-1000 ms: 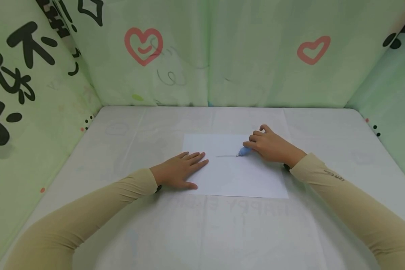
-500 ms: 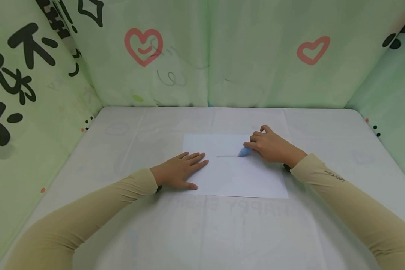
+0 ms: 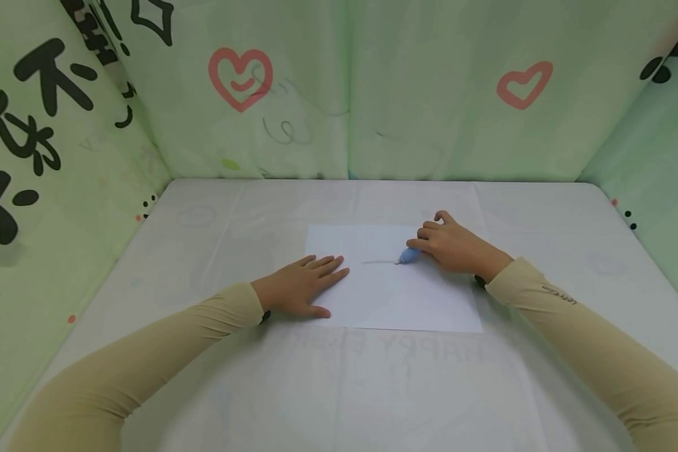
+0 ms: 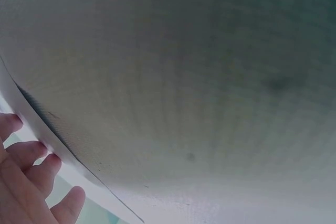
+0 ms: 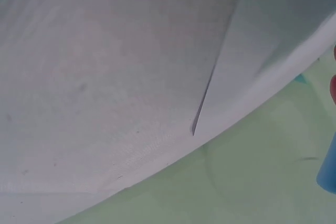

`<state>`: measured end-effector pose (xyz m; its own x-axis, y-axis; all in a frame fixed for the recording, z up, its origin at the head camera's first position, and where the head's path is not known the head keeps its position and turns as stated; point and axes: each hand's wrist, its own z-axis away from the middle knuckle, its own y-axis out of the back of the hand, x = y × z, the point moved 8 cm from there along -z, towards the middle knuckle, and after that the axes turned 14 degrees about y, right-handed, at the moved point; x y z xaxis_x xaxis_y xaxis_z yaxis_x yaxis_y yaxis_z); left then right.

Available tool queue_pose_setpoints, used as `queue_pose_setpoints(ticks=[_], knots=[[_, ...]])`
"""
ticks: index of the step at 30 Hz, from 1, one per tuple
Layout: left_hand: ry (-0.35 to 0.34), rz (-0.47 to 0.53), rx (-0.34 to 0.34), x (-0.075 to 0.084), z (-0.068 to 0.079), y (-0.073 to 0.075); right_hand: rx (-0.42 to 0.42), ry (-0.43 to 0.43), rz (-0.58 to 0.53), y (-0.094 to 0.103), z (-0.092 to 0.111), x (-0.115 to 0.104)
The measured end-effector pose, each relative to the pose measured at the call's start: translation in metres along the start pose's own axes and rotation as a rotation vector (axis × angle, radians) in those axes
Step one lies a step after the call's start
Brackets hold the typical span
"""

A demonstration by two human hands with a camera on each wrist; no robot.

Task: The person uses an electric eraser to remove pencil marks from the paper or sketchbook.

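A white sheet of paper (image 3: 373, 301) lies flat on the table, bearing one short, thin grey line (image 3: 378, 262). My left hand (image 3: 299, 287) rests on the sheet's left side, fingers spread. Some of its fingers (image 4: 39, 174) show at the lower left of the left wrist view, by the paper's edge. With my right hand (image 3: 454, 247) I grip a thick blue pen (image 3: 410, 255), its tip down at the right end of the line. The palm hides most of the pen in the head view; its blunt blue end (image 5: 328, 174) shows at the right wrist view's right border.
A white cloth with faint mirrored lettering covers the table (image 3: 248, 389). Green curtains (image 3: 424, 125) printed with hearts and black characters hang behind it and along both sides.
The pen tip has shifted only slightly, and the line looks about the same length. My left hand and the paper have stayed put.
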<state>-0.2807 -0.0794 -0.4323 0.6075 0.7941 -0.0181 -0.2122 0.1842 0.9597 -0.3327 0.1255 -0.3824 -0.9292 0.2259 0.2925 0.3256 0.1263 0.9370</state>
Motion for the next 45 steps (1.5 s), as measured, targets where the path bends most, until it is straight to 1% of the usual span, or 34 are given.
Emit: queue_pose_setpoints(ticks=[6,16,21,24,28,31,36,40,45], knots=[[-0.005,-0.002,0.003,0.0008,0.0004,0.0007,-0.003,0.001,-0.015,0.0,-0.0002,-0.0011],[0.003,0.009,-0.009,0.0022,0.001,0.0029,0.009,0.006,0.001,-0.0009,0.0002,0.0002],[-0.003,0.012,-0.004,0.0026,0.0009,0.0031,0.015,0.008,0.006,0.0008,-0.0003,-0.0004],[-0.004,0.014,-0.005,0.0024,0.001,0.0028,0.011,0.008,-0.001,0.0003,-0.0007,-0.0007],[-0.01,0.008,0.007,0.003,0.0011,0.0034,-0.023,0.001,0.0,-0.0021,-0.0002,-0.0002],[-0.011,-0.004,0.01,0.0034,0.0009,0.0034,-0.032,-0.004,-0.007,-0.0024,-0.0006,-0.0004],[-0.007,-0.001,0.004,0.0037,0.0006,0.0036,-0.024,-0.008,-0.004,-0.0016,0.0,-0.0001],[-0.012,-0.002,0.012,0.0037,0.0011,0.0039,-0.032,-0.01,-0.003,-0.0026,0.0002,0.0005],[-0.018,0.001,0.022,0.0042,0.0019,0.0054,-0.013,-0.007,0.015,-0.0013,-0.0003,0.0014]])
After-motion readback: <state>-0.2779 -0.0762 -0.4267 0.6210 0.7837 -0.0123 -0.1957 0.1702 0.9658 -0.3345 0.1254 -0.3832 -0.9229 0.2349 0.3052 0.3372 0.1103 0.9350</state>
